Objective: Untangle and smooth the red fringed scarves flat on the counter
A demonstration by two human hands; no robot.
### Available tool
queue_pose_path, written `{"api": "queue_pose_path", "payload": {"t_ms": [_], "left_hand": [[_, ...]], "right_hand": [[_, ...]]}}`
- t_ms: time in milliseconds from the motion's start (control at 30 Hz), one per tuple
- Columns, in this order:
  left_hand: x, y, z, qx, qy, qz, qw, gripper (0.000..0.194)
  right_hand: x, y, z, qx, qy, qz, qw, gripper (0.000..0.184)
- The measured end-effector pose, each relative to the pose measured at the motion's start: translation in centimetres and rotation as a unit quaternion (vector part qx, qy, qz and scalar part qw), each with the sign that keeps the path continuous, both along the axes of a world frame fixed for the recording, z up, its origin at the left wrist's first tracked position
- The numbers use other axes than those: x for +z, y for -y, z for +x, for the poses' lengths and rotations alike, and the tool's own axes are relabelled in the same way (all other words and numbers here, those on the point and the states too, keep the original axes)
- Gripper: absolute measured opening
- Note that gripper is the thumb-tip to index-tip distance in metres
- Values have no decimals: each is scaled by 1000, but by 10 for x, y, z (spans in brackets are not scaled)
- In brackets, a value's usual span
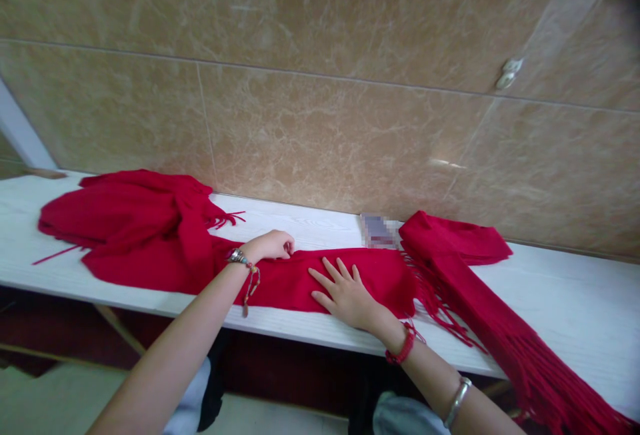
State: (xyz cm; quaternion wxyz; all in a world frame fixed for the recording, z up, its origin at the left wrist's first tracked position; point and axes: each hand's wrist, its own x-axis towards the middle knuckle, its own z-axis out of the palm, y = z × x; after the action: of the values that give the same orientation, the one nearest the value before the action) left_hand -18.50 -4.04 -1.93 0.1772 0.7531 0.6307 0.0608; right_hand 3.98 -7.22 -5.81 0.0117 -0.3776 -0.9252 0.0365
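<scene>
A red scarf (295, 282) with fringed ends lies along the white bench top, flat in the middle and bunched into a loose heap at the left. My right hand (345, 292) rests on its flat part, palm down with fingers spread. At the scarf's far edge, my left hand (271, 246) has its fingers curled closed; whether they pinch the cloth is hidden. To the right, a second red fringed scarf (480, 288) lies folded, its long end hanging over the bench's front edge. The fringes of the two scarves meet near the middle right.
The white bench (575, 288) runs along a tan marble-tiled wall (320, 135). A blurred-out flat item (378, 231) lies at the back by the wall. A brown object (45, 173) sits at the far left. A small white fitting (509, 73) is on the wall.
</scene>
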Motion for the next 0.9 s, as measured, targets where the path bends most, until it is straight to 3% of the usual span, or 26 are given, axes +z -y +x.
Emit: {"api": "queue_pose_path", "payload": {"t_ms": [233,400,633,900], "left_hand": [[-3,-4,8,30,-49,74,996,10],[-9,-14,5,38,-67,134,988,20],[-11,-38,-11,-6,-66,80,995,15],[0,-38,-29,-78,-2,40,996,22]], "right_hand": [[-1,1,1,0,-10,9,1000,54],[0,1,2,2,-22,-2,1000,55],[0,1,1,-4,-31,-12,999,56],[-3,0,2,5,-57,-1,998,56]]}}
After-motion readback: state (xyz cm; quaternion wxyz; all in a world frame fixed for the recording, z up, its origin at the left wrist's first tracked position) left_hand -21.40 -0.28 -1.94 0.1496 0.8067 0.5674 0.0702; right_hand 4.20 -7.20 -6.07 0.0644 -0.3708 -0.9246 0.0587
